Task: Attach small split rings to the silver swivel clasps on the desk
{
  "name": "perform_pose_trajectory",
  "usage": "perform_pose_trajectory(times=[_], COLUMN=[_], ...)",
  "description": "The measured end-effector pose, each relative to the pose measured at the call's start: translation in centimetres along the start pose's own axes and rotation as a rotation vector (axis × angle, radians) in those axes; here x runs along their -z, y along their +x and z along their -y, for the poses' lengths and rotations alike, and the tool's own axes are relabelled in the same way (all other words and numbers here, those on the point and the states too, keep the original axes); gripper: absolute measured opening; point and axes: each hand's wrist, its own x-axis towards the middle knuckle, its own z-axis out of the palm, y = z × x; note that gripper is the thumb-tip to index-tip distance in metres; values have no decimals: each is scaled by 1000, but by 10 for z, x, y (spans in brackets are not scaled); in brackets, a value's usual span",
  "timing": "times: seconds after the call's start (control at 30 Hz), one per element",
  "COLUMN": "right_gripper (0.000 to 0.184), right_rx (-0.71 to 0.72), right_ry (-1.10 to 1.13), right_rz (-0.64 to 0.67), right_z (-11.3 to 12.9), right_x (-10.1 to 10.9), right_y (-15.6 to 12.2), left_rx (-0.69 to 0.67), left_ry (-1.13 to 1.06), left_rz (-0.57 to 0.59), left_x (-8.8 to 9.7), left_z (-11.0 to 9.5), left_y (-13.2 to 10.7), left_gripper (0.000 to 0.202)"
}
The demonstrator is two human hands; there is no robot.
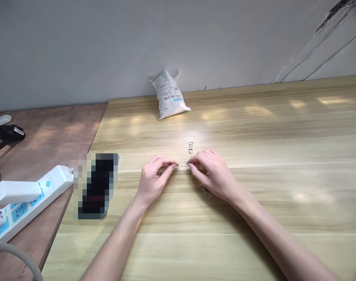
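My left hand [154,175] rests on the light wooden table [254,156], fingers pinched on a small metal clasp [176,167]. My right hand [214,171] faces it a few centimetres away, fingers pinched on a second small metal clasp [186,164]. The two clasps nearly meet between my fingertips. Another loose metal clasp [191,147] lies just beyond my hands. One more clasp [205,192] shows under the heel of my right hand.
A small white plastic bag [169,95] with a barcode label leans against the wall at the back. A blurred dark flat object [96,185] lies left of my hands. A white power strip [22,199] and a black tool [6,132] sit on the reddish table at left.
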Motion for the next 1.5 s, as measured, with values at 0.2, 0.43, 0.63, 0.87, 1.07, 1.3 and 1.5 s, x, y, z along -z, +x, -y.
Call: perform_pose_trajectory(times=[0.2, 0.43, 0.63, 0.87, 1.07, 1.3, 1.5], right_gripper=[8, 6, 7, 8, 9, 12, 12], right_rx=[-35, 30, 120, 165, 181, 188, 229], right_ry=[116, 277, 298, 270, 308, 328, 271], right_rz=[-14, -63, -101, -129, -149, -221, -253], right_z=[2, 5, 2, 6, 7, 6, 7], right_x=[-4, -11, -17, -15, -16, -19, -20], right_y=[2, 2, -5, -4, -4, -6, -7], left_rx=[176, 38, 123, 188, 186, 229, 253], left_ry=[-153, 34, -5, -60, -49, -104, -131], left_rz=[16, -38, -38, -65, -68, -55, -37], left_x=[-2, -3, -9, -12, -13, -13, -12], left_z=[-3, -6, -7, -7, -9, -9, -9], left_y=[-3, 0, -5, -8, -9, -8, -8], left_gripper=[10, 8, 8, 10, 9, 8, 9])
